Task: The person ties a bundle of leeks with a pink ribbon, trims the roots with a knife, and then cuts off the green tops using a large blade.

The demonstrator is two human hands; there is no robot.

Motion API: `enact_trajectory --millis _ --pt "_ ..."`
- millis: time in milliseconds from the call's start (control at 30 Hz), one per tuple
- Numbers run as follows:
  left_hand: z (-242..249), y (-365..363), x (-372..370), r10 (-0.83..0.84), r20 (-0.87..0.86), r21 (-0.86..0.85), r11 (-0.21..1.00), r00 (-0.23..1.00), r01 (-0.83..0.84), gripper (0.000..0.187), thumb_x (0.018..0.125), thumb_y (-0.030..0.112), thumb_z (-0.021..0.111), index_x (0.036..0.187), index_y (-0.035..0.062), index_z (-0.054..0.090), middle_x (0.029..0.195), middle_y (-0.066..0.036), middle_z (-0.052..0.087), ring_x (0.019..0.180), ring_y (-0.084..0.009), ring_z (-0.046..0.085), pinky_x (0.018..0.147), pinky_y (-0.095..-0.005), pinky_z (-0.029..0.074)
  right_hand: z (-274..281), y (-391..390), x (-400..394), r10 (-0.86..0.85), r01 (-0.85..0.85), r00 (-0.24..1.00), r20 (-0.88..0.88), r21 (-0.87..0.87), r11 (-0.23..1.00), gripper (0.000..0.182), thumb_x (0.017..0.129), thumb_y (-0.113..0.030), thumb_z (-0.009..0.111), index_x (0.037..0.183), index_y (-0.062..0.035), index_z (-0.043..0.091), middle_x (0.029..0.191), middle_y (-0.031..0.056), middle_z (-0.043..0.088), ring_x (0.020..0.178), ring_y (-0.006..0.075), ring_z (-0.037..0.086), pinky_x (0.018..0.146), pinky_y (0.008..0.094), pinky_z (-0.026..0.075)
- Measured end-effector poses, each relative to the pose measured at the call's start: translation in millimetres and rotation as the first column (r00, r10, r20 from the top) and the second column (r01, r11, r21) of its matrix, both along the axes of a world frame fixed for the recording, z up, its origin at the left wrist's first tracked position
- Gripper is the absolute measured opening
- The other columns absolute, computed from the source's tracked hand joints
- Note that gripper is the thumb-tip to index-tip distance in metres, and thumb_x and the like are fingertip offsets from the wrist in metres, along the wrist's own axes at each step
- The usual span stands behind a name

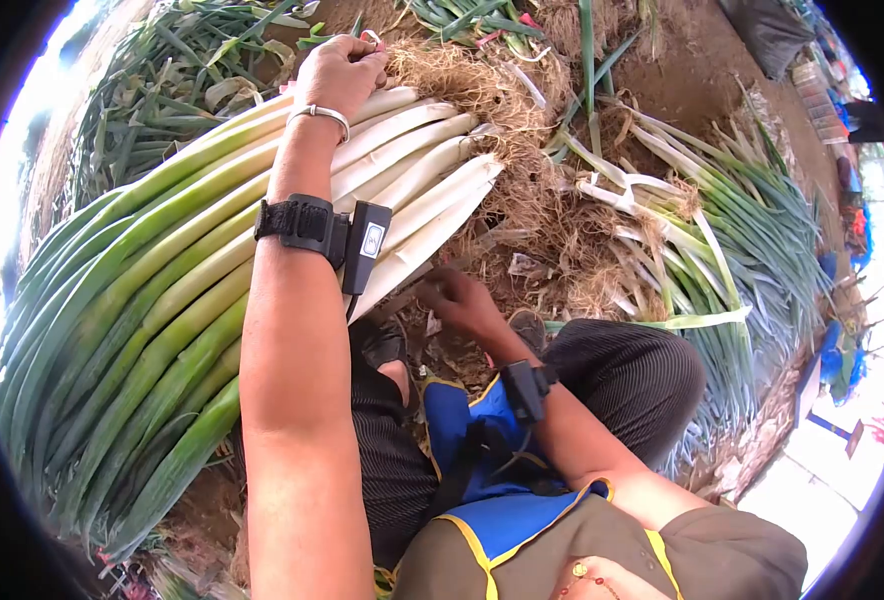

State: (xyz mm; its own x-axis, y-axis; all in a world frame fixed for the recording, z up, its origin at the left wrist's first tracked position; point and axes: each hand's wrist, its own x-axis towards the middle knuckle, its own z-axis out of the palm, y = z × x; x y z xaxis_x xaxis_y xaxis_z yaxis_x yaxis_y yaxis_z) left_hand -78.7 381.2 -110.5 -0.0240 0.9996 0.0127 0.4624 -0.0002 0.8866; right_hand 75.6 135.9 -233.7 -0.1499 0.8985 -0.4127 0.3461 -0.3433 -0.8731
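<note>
Left forearm (297,365) stretches over leeks (177,240), left hand (342,75) curled closed, right hand (459,303) unclear.

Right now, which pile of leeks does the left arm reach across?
The front-left pile, thick and neatly lined up; the back-left pile and right pile look messier.

Brown ground (687,70) under leeks (737,215), tangled roots (532,195)

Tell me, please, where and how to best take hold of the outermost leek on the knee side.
Likely by its straight white stem, coming from the knee side: there its flank is exposed, while the next leek crowds the other. Its green leaves curve away.
</note>
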Motion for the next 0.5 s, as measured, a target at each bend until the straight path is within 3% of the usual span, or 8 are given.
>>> enact_trajectory --millis 33,100,233,300,333,400,467,500 --pt "-1.2 1.0 -1.3 0.002 -0.001 0.002 1.000 1.000 -0.002 0.017 0.081 0.015 0.069 0.091 0.0014 0.067 0.075 -0.006 0.069 0.066 -0.0093 0.066 0.063 -0.0225 0.051 9.5 5.5 -9.8 0.002 -0.002 1.000 -0.001 0.002 1.000 0.043 0.084 -0.040 0.061 0.106 -0.0027 0.063 0.084 0.0219 0.067 0.079 0.0333 0.066 0.071 0.0404 0.051" --pt "-2.1 1.7 -1.2 -0.005 -0.043 0.006 1.000 0.999 0.006 0.018 0.080 0.016 0.070 0.091 0.0018 0.068 0.075 -0.006 0.069 0.067 -0.0095 0.067 0.064 -0.0228 0.051 17.8 20.2 -23.8 0.147 -0.153 0.926 0.348 -0.010 0.988 0.042 0.086 -0.042 0.056 0.102 -0.0034 0.064 0.088 0.0228 0.066 0.084 0.0399 0.064 0.073 0.0450 0.050" --pt "0.5 -0.4 0.3 0.008 -0.063 0.006 1.000 0.998 -0.008 0.018 0.081 0.017 0.069 0.091 0.0019 0.068 0.075 -0.006 0.069 0.066 -0.0094 0.066 0.064 -0.0237 0.051 -18.9 27.6 -33.8 0.207 -0.214 0.853 0.479 -0.042 0.976 0.039 0.086 -0.040 0.054 0.101 -0.0050 0.064 0.089 0.0234 0.066 0.087 0.0402 0.063 0.072 0.0482 0.049" --pt "1.5 -1.3 1.1 0.006 -0.046 -0.001 1.000 0.999 -0.006 0.018 0.081 0.017 0.069 0.090 0.0021 0.068 0.074 -0.006 0.069 0.066 -0.0095 0.066 0.064 -0.0242 0.051 -29.5 23.0 -27.6 0.029 -0.096 0.979 0.204 0.326 0.940 0.034 0.087 -0.036 0.053 0.093 -0.0042 0.062 0.076 0.0216 0.064 0.073 0.0391 0.064 0.067 0.0457 0.050" --pt "1.7 -1.2 2.1 0.005 -0.044 -0.002 1.000 0.999 -0.005 0.018 0.081 0.017 0.069 0.090 0.0021 0.068 0.074 -0.006 0.069 0.066 -0.0095 0.066 0.064 -0.0242 0.051 -34.1 18.3 -16.5 0.028 -0.095 0.978 0.206 0.325 0.941 0.034 0.087 -0.036 0.053 0.093 -0.0042 0.062 0.076 0.0216 0.064 0.073 0.0391 0.064 0.067 0.0457 0.050" --pt "0.0 0.5 0.1 -0.004 -0.058 0.003 1.000 0.998 0.004 0.018 0.082 0.018 0.069 0.091 0.0019 0.068 0.073 -0.005 0.069 0.065 -0.0093 0.065 0.064 -0.0240 0.050 5.6 15.5 18.1 0.110 -0.016 0.958 -0.263 0.335 0.942 0.028 0.088 -0.032 0.052 0.086 -0.0055 0.059 0.063 0.0111 0.058 0.054 0.0283 0.057 0.056 0.0389 0.047" --pt "-1.9 0.2 0.9 -0.005 -0.047 0.010 1.000 0.999 0.005 0.019 0.082 0.018 0.069 0.091 0.0019 0.068 0.073 -0.005 0.069 0.065 -0.0093 0.065 0.064 -0.0238 0.050 39.7 13.5 58.5 -0.413 0.150 0.620 -0.667 -0.417 0.897 0.021 0.090 -0.027 0.052 0.082 -0.0084 0.057 0.063 0.0025 0.051 0.053 0.0154 0.049 0.050 0.0315 0.040" --pt "-1.8 0.9 0.0 0.002 -0.036 0.023 1.000 0.999 -0.002 0.019 0.082 0.018 0.069 0.091 0.0018 0.068 0.073 -0.005 0.069 0.064 -0.0093 0.065 0.064 -0.0237 0.050 30.9 15.1 81.7 -0.311 0.155 0.368 -0.876 -0.272 0.950 0.023 0.092 -0.029 0.051 0.082 -0.0099 0.056 0.064 0.0011 0.050 0.055 0.0119 0.048 0.049 0.0298 0.037"
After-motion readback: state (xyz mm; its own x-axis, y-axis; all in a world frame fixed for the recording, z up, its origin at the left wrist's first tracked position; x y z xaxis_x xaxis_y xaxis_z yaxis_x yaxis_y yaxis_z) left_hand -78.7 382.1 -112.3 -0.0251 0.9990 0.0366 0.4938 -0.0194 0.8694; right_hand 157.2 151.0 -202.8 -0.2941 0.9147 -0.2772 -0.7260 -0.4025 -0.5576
